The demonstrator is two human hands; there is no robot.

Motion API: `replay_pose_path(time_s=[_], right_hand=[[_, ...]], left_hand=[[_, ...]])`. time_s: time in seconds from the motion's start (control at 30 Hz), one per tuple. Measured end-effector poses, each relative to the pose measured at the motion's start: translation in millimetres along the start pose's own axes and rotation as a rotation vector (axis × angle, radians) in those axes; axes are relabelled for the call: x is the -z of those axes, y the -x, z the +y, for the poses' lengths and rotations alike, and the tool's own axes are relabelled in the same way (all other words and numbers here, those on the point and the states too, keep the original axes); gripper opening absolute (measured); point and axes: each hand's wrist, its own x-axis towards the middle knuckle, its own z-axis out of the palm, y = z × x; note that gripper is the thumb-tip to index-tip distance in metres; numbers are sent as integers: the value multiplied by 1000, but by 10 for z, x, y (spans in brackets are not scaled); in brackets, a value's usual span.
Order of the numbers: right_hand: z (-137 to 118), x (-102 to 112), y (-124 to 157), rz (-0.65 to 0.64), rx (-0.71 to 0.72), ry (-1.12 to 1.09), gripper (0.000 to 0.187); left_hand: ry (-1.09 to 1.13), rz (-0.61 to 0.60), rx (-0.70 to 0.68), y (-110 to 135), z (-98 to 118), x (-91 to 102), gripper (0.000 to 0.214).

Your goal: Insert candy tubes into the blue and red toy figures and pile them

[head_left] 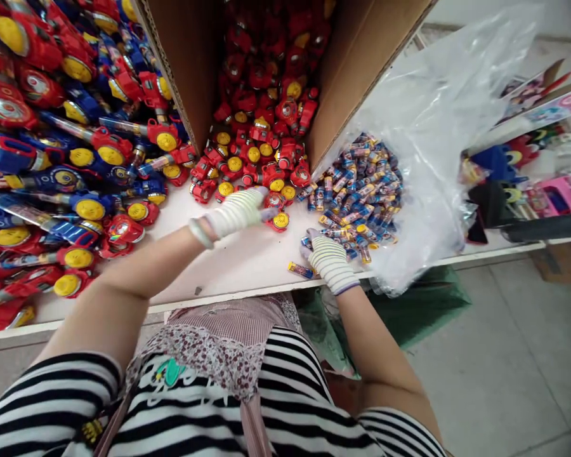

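My left hand [238, 211], in a striped glove, reaches over the white table with thumb and fingers apart. Its fingertips are at a red plastic toy with a yellow round face [280, 220], nearest me in the loose pile of red toys [254, 152]. My right hand [332, 259], gloved too, rests at the near edge of a heap of small printed tubes [361, 184] with yellow ends. Its thumb and fingertips close around a small blue tube [306, 242], partly hidden. Just beside that hand lies a single tube [300, 270].
A tall cardboard box [352, 82] on its side opens toward me, spilling red toys. Assembled red and blue toys with tubes [76, 158] cover the left side. Clear plastic bag [428, 158] lies under and beside the heap. Assorted goods and a pink item [559, 195] stand far right.
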Motion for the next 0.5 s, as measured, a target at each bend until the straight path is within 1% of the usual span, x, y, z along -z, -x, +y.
replay_pose_path(time_s=[0.07, 0.1, 0.13, 0.17, 0.2, 0.27, 0.33, 0.43, 0.5], right_hand=[[-116, -21, -81, 5, 89, -7, 50], [-140, -39, -114, 15, 130, -27, 49], [-143, -61, -140, 28, 168, -63, 47], [-131, -86, -155, 46, 201, -116, 46], [-106, -114, -158, 65, 228, -188, 45], [-45, -169, -124, 110, 271, -391, 40], [-2, -219, -48, 141, 300, -656, 35], [-48, -277, 81, 136, 269, -1082, 35], [-171, -302, 129, 78, 227, -1364, 39]], left_hand=[[-187, -42, 109, -224, 47, -358, 67], [-252, -46, 145, -318, 45, -502, 73], [-285, -48, 163, -384, 23, -606, 75], [-271, -46, 157, -417, -15, -663, 75], [-215, -43, 135, -411, -65, -671, 73], [5, -51, 75, -288, -171, -570, 72], [323, -54, 47, -61, -244, -382, 70], [807, -3, 130, 316, -265, -114, 58], [1029, 47, 195, 507, -249, -13, 55]])
